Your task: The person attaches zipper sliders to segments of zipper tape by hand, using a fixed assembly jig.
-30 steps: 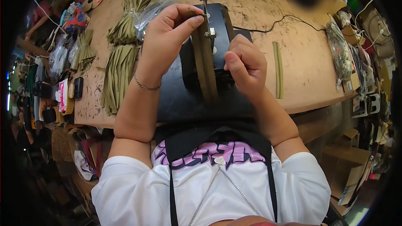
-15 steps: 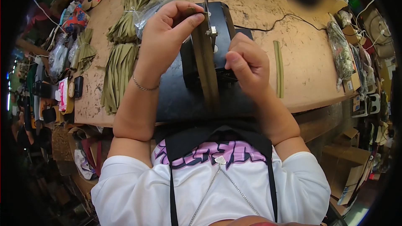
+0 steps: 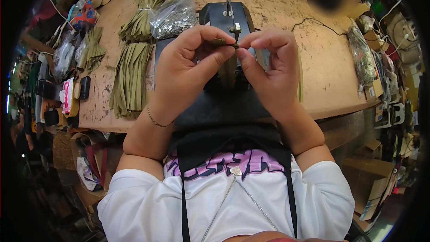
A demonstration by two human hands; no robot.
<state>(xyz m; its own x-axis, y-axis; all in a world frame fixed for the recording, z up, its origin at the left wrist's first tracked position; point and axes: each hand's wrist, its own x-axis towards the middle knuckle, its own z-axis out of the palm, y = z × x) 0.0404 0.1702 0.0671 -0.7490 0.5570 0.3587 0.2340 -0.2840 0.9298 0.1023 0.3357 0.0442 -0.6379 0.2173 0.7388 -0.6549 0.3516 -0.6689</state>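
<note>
Both hands meet over a black metal device [image 3: 210,14] with an upright rod and bright clamps [image 3: 237,28]. My left hand [image 3: 186,65] pinches the end of an olive zipper strip [image 3: 228,72] between thumb and bent fingers. From the other side, the thumb and forefinger of my right hand [image 3: 274,65] close on the same end, fingertips nearly touching the left ones. The strip hangs down toward me in front of the device. Whether a small part sits between the fingertips is hidden.
Bundled olive strips [image 3: 145,0] and a flat stack of strips [image 3: 131,78] lie left on the worktable [image 3: 331,80]. A clear bag of shiny metal pieces [image 3: 172,20] is beside them. One strip [image 3: 300,78] lies right, partly behind my hand. A cable [image 3: 313,19] crosses behind.
My right hand has moved up and left from beside the device to pinch the strip's end. My left hand has come down and toward me with the strip, away from the clamps.
</note>
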